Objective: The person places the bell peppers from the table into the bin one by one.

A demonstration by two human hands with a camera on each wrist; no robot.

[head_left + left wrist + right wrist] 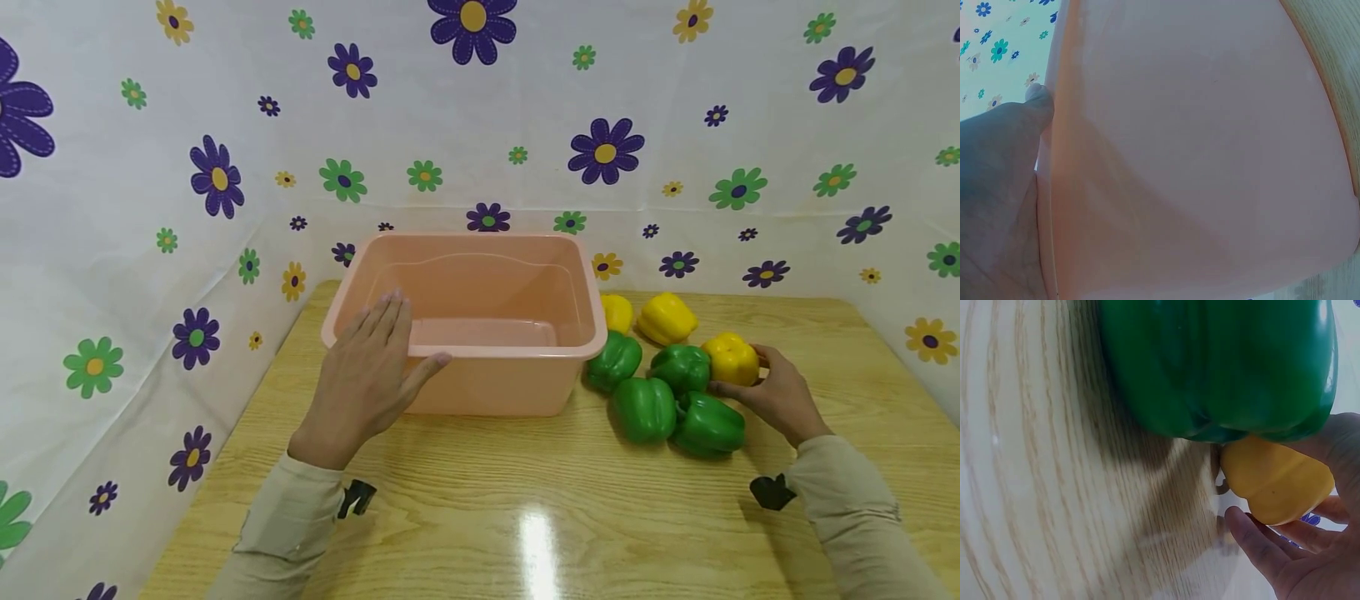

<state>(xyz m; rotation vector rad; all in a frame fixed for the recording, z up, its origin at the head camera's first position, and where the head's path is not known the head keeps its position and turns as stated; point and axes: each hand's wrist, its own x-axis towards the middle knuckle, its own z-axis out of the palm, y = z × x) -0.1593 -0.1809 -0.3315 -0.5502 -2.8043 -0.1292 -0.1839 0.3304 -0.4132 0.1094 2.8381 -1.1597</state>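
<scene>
My right hand (776, 396) curls its thumb and fingers round a yellow bell pepper (731, 358) at the right end of a group of peppers. In the right wrist view, that yellow pepper (1279, 481) sits between thumb and fingers, partly hidden by a large green bell pepper (1216, 369). My left hand (363, 379) lies at the front left rim of a pink plastic tub (480, 387), fingers straight and thumb spread out. The left wrist view shows the left hand (1000, 150) touching the tub's rim beside its smooth wall (1210, 125).
Several green bell peppers (645, 410) lie close together right of the tub. Two more yellow peppers, one (667, 318) fully visible and one (618, 313) partly behind the tub, lie farther back. A flowered cloth (525, 100) hangs behind and beside the wooden table (450, 517).
</scene>
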